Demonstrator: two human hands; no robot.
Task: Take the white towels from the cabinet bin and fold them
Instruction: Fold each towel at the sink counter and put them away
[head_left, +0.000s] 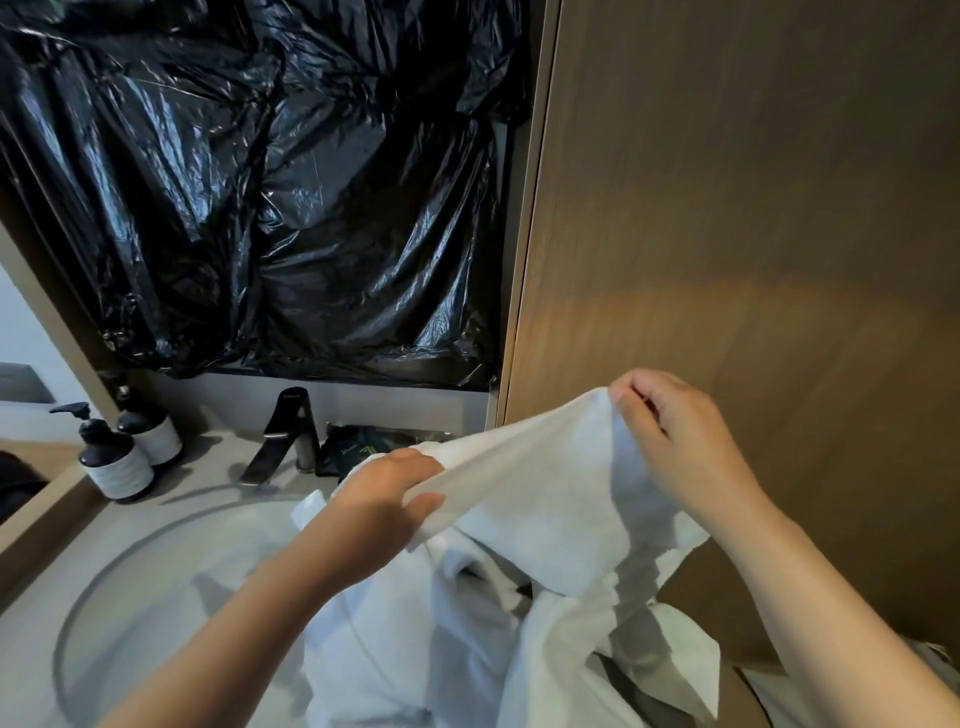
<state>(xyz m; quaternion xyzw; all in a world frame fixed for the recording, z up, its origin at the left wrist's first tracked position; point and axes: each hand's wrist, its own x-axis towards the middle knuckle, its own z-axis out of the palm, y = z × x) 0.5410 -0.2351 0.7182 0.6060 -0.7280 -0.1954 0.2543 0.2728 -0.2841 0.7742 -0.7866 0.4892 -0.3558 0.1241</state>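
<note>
Towels out, none folded: left hand (387, 501) and right hand (670, 436) pinch one white towel (524, 483) taut over heap (415, 623) beside sink (104, 613).

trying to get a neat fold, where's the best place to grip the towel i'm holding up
Probably the top edge, at its two corners, pinched from above. The towel hangs from the stretched edge between your hands: the right hand pinches one end, but the left hand seems to grip a bunched part, so slide it out to the far corner.
</note>
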